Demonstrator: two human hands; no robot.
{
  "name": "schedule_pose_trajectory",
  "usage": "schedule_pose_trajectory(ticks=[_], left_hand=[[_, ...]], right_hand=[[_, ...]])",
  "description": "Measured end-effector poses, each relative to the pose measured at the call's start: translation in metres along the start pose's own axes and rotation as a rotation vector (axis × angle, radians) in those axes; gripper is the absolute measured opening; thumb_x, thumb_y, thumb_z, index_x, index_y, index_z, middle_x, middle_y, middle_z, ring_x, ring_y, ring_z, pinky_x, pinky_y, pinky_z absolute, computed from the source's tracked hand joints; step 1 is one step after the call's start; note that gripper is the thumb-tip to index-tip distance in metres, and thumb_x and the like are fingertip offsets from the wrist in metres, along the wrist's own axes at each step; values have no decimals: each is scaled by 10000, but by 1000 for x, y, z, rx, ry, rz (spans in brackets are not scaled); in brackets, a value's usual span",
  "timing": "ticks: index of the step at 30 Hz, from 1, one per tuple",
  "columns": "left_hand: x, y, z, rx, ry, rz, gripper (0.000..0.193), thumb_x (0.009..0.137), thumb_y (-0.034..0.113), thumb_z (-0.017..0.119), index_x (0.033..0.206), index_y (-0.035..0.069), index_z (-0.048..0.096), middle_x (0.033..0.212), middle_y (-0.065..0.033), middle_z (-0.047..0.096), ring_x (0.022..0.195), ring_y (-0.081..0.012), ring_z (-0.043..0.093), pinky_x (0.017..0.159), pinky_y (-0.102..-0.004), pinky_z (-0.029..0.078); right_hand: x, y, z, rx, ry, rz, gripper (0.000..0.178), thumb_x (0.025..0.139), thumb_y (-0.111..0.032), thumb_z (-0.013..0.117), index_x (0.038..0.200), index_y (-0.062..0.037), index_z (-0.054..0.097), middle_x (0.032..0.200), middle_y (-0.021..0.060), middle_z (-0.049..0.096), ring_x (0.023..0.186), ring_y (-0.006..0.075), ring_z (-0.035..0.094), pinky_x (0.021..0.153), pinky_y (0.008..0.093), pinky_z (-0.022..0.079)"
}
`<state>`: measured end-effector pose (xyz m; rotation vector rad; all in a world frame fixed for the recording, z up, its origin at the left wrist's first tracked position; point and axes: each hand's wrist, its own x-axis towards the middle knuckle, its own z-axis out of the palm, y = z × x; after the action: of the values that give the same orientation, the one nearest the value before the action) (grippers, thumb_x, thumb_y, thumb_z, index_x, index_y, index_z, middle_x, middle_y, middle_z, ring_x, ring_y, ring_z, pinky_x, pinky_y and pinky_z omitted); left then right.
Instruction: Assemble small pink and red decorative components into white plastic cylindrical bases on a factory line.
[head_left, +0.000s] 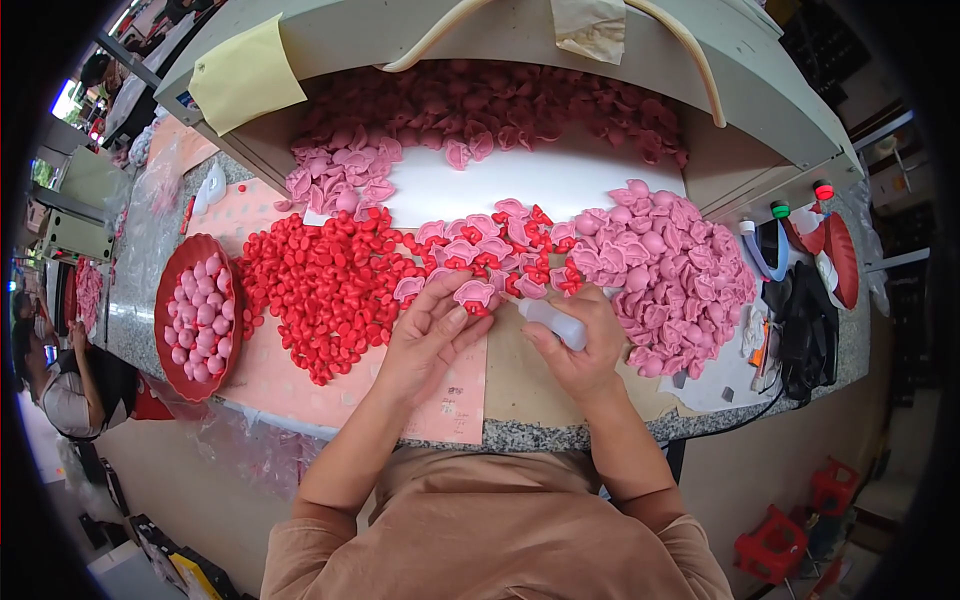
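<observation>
Pinched in the fingers of my left hand (428, 335) is a pink shell-shaped piece with a red part under it (473, 293). My right hand (583, 348) grips a small translucent squeeze bottle (556, 325), tilted so its tip points at that piece. Whether the tip touches it I cannot tell. Just beyond both hands lie several pink pieces joined to red parts (490, 246). A heap of small glossy red parts (325, 285) spreads to the left, and loose pink shell pieces (668, 275) are piled to the right.
A red bowl (172, 372) of pink balls stands at the left. Behind the work, a grey box-like housing (770, 125) arches over more pink pieces (480, 100). A black bag (808, 335) and tape rolls sit at the right edge. Red stools (772, 545) stand on the floor.
</observation>
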<state>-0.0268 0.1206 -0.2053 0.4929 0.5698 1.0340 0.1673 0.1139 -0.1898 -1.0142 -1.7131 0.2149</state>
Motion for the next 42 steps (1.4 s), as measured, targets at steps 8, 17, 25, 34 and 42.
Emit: schedule_pose_trajectory(ticks=[8, 17, 25, 34, 42], left_hand=[[0, -1, -1, 10, 4, 14, 380, 901, 20, 486, 1270, 78, 421, 1212, -43, 477, 1141, -183, 487, 1002, -370, 406], [0, 0, 0, 13, 20, 11, 378, 897, 7, 484, 1264, 81, 428, 1188, -27, 482, 1122, -157, 492, 1003, -373, 406], [0, 0, 0, 15, 28, 10, 379, 893, -6, 483, 1258, 82, 432, 1200, -22, 476, 1110, -140, 493, 1007, -372, 401], [0, 0, 1, 28, 45, 16, 378, 889, -4, 498, 1252, 79, 436, 1225, -25, 463, 1132, -131, 471, 998, -350, 405], [0, 0, 1, 33, 49, 20, 379, 890, 5, 502, 1255, 76, 430, 1235, -36, 459, 1139, -136, 467, 987, -329, 412]], right_hand=[[0, 0, 0, -2, 1, -4, 368, 692, -148, 765, 943, -18, 530, 788, 125, 607, 609, 194, 526, 547, 280, 428], [0, 0, 1, -1, -3, 5, 358, 693, -144, 764, 936, -19, 533, 768, 112, 598, 596, 183, 519, 531, 272, 420], [0, -2, 3, 57, 2, -15, 336, 687, -157, 769, 906, -23, 552, 779, 82, 579, 604, 181, 500, 523, 279, 397], [2, -3, 5, 59, -3, -44, 363, 675, -153, 778, 918, -27, 539, 757, 84, 547, 578, 193, 497, 504, 292, 390], [4, -6, 4, 59, -22, -56, 355, 670, -141, 779, 908, -27, 541, 744, 91, 534, 582, 195, 500, 495, 290, 392]])
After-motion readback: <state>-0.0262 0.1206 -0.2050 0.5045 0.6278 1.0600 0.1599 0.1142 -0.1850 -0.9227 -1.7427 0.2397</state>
